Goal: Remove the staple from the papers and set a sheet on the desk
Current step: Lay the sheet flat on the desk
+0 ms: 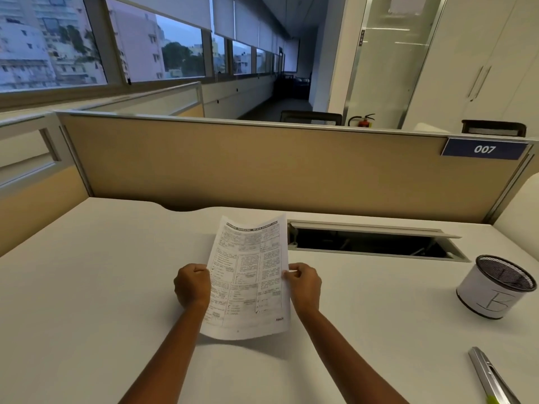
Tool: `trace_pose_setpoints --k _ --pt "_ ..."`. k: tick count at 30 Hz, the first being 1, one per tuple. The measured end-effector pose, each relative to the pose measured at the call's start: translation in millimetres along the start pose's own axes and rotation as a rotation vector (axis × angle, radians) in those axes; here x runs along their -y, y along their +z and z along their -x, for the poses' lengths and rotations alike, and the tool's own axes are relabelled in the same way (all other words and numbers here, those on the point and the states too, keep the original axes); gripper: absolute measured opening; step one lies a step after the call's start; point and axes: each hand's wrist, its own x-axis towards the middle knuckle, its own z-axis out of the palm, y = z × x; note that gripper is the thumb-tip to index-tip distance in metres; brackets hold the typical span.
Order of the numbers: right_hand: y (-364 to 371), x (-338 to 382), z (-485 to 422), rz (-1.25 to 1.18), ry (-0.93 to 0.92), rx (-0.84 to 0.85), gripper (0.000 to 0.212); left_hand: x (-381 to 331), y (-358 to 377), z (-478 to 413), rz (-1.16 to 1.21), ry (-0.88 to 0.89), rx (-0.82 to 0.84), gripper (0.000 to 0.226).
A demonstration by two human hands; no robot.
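Printed papers (248, 275) with tables of text are held up above the white desk (96, 287), in the middle of the view. My left hand (192, 285) grips their left edge, fingers curled around it. My right hand (303, 282) pinches the right edge between thumb and fingers. The top of the papers tilts away from me and the bottom edge hangs just over the desk. No staple shows from here, and I cannot tell how many sheets there are.
A mesh pen cup (495, 287) wrapped in white paper stands at the right. A metal stapler-like tool (493, 377) lies at the lower right edge. An open cable hatch (370, 243) sits behind the papers. A tan partition (262, 167) closes the desk's far side.
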Motion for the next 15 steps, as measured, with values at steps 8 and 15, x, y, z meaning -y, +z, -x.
trace_pose_setpoints --k 8,15 --pt "21.8 4.6 -38.4 0.050 0.043 0.004 0.022 -11.3 23.5 -29.0 -0.019 0.088 -0.034 0.020" --pt "34.6 0.2 -60.0 0.078 0.075 0.004 0.027 -10.9 41.6 -58.9 -0.073 0.126 -0.028 0.019"
